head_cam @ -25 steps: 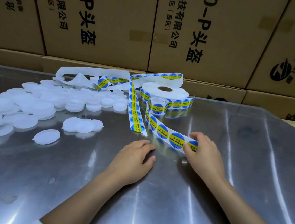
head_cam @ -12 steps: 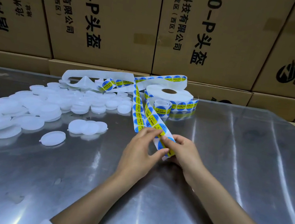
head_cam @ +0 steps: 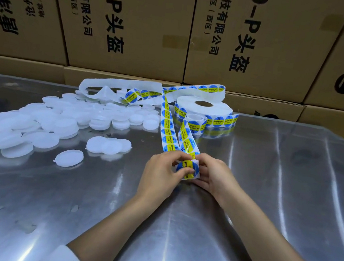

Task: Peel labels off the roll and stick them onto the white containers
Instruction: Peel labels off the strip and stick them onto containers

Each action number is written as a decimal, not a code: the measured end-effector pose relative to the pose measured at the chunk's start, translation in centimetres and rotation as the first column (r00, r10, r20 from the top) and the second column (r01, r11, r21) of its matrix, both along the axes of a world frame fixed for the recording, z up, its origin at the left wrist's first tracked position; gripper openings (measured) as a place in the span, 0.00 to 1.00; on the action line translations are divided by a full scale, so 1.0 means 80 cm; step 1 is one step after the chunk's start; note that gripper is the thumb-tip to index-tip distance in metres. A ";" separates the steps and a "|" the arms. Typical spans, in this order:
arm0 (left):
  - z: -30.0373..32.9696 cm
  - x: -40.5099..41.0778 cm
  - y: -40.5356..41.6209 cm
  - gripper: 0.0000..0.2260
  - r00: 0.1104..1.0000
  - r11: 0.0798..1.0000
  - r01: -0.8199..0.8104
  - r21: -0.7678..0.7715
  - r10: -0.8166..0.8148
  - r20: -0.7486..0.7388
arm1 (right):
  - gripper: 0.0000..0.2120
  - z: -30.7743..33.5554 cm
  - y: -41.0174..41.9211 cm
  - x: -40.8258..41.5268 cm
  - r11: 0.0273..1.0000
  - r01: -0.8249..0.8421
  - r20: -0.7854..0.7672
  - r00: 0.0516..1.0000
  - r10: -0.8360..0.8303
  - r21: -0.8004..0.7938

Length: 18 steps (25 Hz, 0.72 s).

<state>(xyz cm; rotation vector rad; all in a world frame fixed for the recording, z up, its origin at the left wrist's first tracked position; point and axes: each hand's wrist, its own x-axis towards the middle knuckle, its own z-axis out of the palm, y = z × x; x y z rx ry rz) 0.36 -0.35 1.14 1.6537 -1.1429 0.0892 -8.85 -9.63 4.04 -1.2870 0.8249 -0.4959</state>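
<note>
A white roll of round blue-and-yellow labels (head_cam: pixel 203 110) lies flat at the back of the metal table (head_cam: pixel 268 184). A strip of labels (head_cam: pixel 188 142) runs from it toward me. My left hand (head_cam: pixel 161 176) and my right hand (head_cam: pixel 215 176) meet at the strip's near end. Both pinch it around one blue-and-yellow label (head_cam: pixel 187 167), with the left thumb on the label's edge. A heap of white round containers (head_cam: pixel 60 122) covers the table's left side. One lies apart (head_cam: pixel 69 157), nearest my left hand.
A second strip of labels (head_cam: pixel 168 127) lies beside the held one. Empty white backing paper (head_cam: pixel 111 89) loops behind the heap. Stacked cardboard boxes (head_cam: pixel 135 29) wall off the table's far edge.
My left hand has left the table and joined my right at the strip's end. My right hand drew the strip end toward the middle. Both now pinch around one label.
</note>
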 end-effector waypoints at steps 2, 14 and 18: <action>0.001 0.000 0.002 0.07 0.999 1.000 -0.014 -0.012 0.015 0.038 | 0.08 0.000 0.001 -0.001 1.000 0.016 -0.006 1.000 -0.016 -0.016; 0.051 0.006 0.028 0.23 0.532 0.927 0.297 -0.229 -0.360 -0.767 | 0.11 -0.013 0.000 -0.020 0.944 0.109 -0.056 0.989 -0.133 -0.310; 0.042 0.015 0.030 0.25 0.443 0.941 0.296 -0.163 -0.287 -0.849 | 0.10 -0.018 0.010 -0.031 0.831 0.258 0.134 0.966 -0.221 -0.492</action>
